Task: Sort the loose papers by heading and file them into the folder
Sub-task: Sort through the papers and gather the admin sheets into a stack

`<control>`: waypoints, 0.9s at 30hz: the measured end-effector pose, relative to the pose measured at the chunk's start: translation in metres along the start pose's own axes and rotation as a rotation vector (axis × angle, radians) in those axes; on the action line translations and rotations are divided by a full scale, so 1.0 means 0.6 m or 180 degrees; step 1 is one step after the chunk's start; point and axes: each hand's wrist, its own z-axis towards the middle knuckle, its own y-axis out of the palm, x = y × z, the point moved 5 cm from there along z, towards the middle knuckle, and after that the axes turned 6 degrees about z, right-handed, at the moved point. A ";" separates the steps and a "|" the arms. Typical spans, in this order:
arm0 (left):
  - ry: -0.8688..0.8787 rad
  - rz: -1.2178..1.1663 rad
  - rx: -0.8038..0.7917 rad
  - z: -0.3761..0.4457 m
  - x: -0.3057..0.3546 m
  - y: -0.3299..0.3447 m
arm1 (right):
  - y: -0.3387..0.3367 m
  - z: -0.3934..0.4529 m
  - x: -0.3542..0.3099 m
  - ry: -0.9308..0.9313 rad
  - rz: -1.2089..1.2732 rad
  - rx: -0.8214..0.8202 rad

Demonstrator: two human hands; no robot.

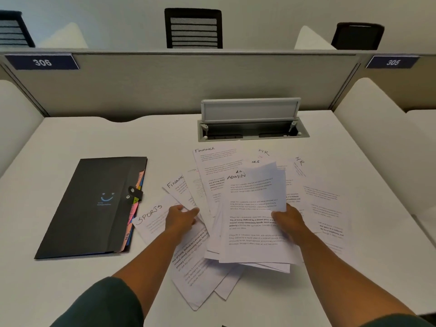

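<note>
Loose white papers lie fanned over the middle of the white desk [70, 291], with handwritten headings: FINANCE [212, 159], HR [304, 175] and SPORTS [151, 218]. My right hand [289, 220] grips a small stack with an ADMIN sheet [254, 208] on top, lifted slightly off the pile. My left hand [180, 218] rests on the papers beside the SPORTS sheet, its fingers curled at a sheet's edge. A black expanding folder [92, 208] with a snap strap and coloured tabs lies closed to the left, apart from both hands.
A cable box [252, 131] with its grey lid raised is set into the desk behind the papers. A grey partition [188, 83] closes the back, with white dividers at both sides. Black chairs [193, 28] stand beyond it.
</note>
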 end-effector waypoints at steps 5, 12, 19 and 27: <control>0.0006 -0.0141 -0.0138 -0.007 0.012 0.036 | 0.004 -0.005 0.010 0.0176 -0.0200 -0.0171; 0.0042 -0.0293 -0.0391 0.009 0.013 0.065 | -0.007 -0.006 0.018 0.0255 -0.0145 -0.0087; 0.0228 0.0382 -0.0138 0.009 0.035 -0.010 | -0.018 -0.012 0.006 0.0220 0.0262 0.0435; -0.0009 0.1116 -0.0475 0.024 -0.002 -0.109 | 0.022 -0.023 -0.011 0.0134 0.0323 0.0631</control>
